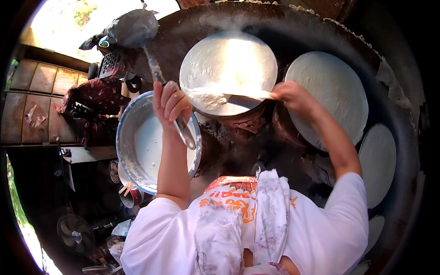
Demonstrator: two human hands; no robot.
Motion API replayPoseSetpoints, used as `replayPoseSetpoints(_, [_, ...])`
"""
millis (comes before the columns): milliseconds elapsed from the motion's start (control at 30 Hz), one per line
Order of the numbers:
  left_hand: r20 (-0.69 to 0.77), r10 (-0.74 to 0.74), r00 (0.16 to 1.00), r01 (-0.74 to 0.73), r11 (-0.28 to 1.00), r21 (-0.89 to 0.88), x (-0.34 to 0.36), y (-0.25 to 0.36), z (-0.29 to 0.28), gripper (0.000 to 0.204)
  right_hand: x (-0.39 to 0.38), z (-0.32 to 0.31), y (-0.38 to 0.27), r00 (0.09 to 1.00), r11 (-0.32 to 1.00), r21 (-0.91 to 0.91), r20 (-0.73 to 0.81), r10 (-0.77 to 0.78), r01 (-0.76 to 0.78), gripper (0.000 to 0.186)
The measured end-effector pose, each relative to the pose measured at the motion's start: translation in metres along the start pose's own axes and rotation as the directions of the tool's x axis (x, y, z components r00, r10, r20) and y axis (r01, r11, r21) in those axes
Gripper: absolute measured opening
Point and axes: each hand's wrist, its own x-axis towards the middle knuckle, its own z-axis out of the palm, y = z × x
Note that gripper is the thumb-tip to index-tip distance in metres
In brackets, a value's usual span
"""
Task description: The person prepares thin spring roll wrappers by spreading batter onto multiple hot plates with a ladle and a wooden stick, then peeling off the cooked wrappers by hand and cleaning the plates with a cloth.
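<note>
My left hand (172,103) is wrapped round the handle of a metal ladle (135,28), whose whitish bowl is raised at the upper left. Below that hand stands a wide blue-rimmed basin (118,137) with white batter in it. In my right hand (293,95) is the end of a long flat spatula (250,95), which reaches leftward over the near part of a round white batter sheet (201,59). A wet lump of batter (208,99) lies at the spatula's far end. Steam and bright light blur the sheet's far side.
More round white sheets, one large (330,98) and another (378,165), follow the curved dark stove rim (394,87) on the right. At left are a maroon patterned cloth (91,96), a red can (130,198) and a fan (75,231). Towels (270,206) hang over my chest.
</note>
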Motion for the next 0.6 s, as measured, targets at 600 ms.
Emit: replayPoseSetpoints(600, [0.104,0.046,0.994,-0.109,0.653,0.749,-0.156,0.152,0.102,0.055,0.099,0.324,-0.263,0.369,-0.1,0.989,0.054,0.928,0.107,0.032])
